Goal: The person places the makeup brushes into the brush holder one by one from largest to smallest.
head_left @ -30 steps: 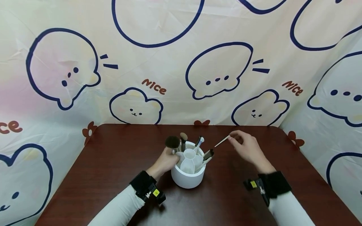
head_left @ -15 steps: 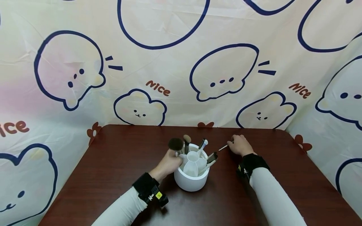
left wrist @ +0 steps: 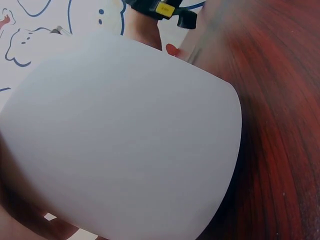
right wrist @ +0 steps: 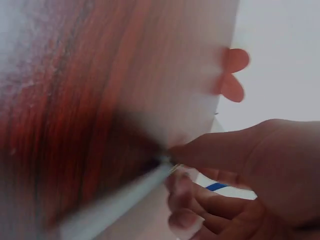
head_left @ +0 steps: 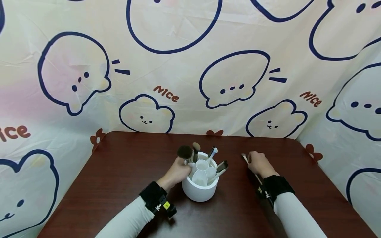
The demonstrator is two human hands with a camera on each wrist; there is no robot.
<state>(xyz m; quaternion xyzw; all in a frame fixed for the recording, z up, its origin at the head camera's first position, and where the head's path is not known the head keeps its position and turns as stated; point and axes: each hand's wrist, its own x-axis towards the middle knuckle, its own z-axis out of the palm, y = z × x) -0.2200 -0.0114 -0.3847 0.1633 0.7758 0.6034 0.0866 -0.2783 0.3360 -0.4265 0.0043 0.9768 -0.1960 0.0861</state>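
In the head view, my left hand [head_left: 176, 172] grips the left side of a round white brush holder [head_left: 198, 191]. Its wall [left wrist: 130, 135] fills most of the left wrist view, with fingers at the lower left. Several makeup brushes stand in the holder, among them a big dark fluffy one [head_left: 185, 152] beside my left hand. To the right of the holder, my right hand [head_left: 262, 164] pinches a slim makeup brush [head_left: 244, 158] close over the table. Its pale handle [right wrist: 122, 202] runs out from between thumb and fingers in the right wrist view, blurred.
The dark red-brown wooden table [head_left: 128, 158] carries the holder in its middle. Behind and at both sides hangs a pale cloth [head_left: 184, 79] with blue cartoon outlines, meeting the table's far edge.
My right hand has turned the makeup brush round: its thin end pointed at the holder, and now its handle runs back toward my wrist. My left hand keeps its grip on the holder.
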